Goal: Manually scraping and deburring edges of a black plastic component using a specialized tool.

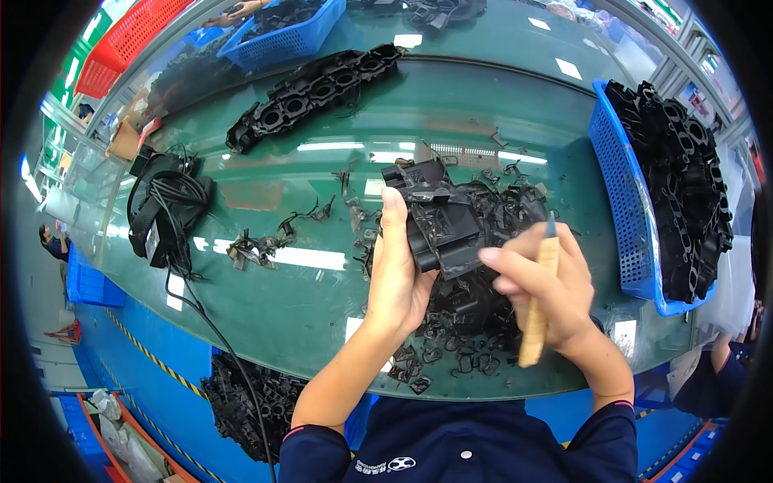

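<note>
So the left hand (397,278) is wrapped partway around a chunky black plastic part (452,228), thumb up along its left side and the other fingers mostly hidden underneath. The right hand (560,278) is curled closed around a wooden-handled tool (535,330), handle end pointing down toward the body and a slim tip sticking out past the top of the fist. One fingertip of that hand is right at the part's right edge; can't tell if it's actually touching. The part is held up over the middle of the bench (322,193), which is green and super shiny.

Under and around it there's a messy heap of black scraps (477,358), little bits scattered toward the near edge. A smaller clump of trimmings (259,248) lies off to the left, and past that is a bundle of coiled black cable (173,197), with one lead hanging over the near edge. Further back, a long black piece with a row of round openings (314,92) lies at a slant. Over on the right, a blue basket (624,201) is piled with black molded parts (676,177). Another blue basket (299,39) is at the far side, near someone else's hand (241,10).
</note>
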`<state>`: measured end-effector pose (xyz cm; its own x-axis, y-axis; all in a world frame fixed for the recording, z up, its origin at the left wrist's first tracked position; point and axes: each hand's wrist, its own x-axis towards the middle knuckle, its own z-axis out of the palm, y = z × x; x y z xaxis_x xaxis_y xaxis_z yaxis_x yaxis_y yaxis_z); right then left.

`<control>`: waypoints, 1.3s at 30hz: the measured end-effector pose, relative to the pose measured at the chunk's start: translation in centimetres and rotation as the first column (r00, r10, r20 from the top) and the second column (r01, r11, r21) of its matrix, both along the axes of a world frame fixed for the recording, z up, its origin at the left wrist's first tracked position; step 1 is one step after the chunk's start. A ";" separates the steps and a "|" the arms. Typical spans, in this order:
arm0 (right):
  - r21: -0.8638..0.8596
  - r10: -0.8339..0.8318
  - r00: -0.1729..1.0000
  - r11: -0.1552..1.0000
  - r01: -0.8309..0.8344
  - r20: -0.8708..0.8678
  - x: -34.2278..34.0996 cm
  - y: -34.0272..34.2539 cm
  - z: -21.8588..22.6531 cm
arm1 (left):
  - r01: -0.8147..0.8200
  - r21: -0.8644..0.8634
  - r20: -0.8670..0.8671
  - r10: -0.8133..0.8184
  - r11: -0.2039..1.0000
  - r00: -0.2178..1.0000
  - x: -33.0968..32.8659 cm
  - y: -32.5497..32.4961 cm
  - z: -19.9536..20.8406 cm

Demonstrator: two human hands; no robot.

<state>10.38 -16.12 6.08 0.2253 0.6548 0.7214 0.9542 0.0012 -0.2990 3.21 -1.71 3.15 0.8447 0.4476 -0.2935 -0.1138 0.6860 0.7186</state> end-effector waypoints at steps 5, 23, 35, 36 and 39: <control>-0.066 -0.074 0.984 0.994 0.085 0.159 0.0 0.5 -1.0 | 0.005 0.085 0.022 -0.007 0.996 1.000 0.4 -0.6 -0.2; 0.037 -0.170 0.978 0.985 0.167 0.120 1.0 0.7 -1.2 | 0.056 0.105 0.068 -0.064 0.993 0.996 0.1 -1.0 0.0; 0.081 0.073 0.347 0.997 0.006 -0.935 0.6 0.3 -0.4 | 0.188 -0.034 0.098 -0.183 0.982 0.978 0.0 -0.2 -0.7; 0.095 0.087 0.352 0.995 0.005 -0.932 0.7 0.3 -0.3 | 0.239 -0.092 0.137 -0.225 0.967 0.965 0.0 0.1 -0.8; 0.148 0.136 0.321 0.989 0.014 -0.937 0.8 0.2 0.0 | 0.247 -0.143 0.243 -0.208 0.958 0.948 0.2 0.1 -0.7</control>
